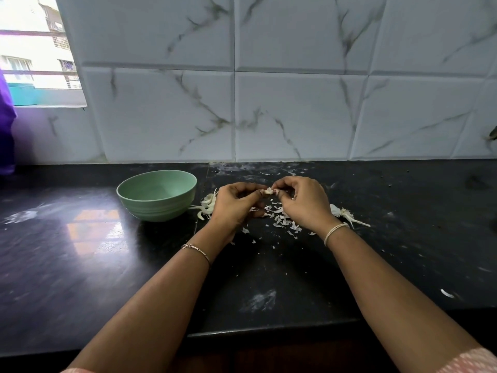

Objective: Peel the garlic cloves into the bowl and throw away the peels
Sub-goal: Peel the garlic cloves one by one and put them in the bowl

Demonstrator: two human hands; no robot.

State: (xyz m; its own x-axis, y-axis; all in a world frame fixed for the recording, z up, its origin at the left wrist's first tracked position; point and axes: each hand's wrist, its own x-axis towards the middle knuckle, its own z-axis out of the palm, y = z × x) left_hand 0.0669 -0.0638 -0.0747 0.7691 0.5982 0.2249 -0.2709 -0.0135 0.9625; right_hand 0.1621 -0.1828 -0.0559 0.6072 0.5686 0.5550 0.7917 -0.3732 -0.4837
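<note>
A small garlic clove (269, 191) is pinched between the fingertips of my left hand (236, 201) and my right hand (302, 201), above the black counter. A pale green bowl (158, 195) stands just left of my left hand; its inside looks bare from here. Several white peel scraps (279, 219) lie scattered on the counter beneath and between my hands. Long peel strips (207, 205) lie between the bowl and my left hand. Part of a garlic bulb with papery skin (343, 212) lies behind my right wrist.
The black stone counter (403, 238) runs to a marble-patterned tiled wall (295, 103) behind. A window (35, 49) opens at the upper left, with purple cloth (6, 125) at the left edge. The counter's front edge (269, 332) is near my forearms. One stray peel (447, 293) lies at right.
</note>
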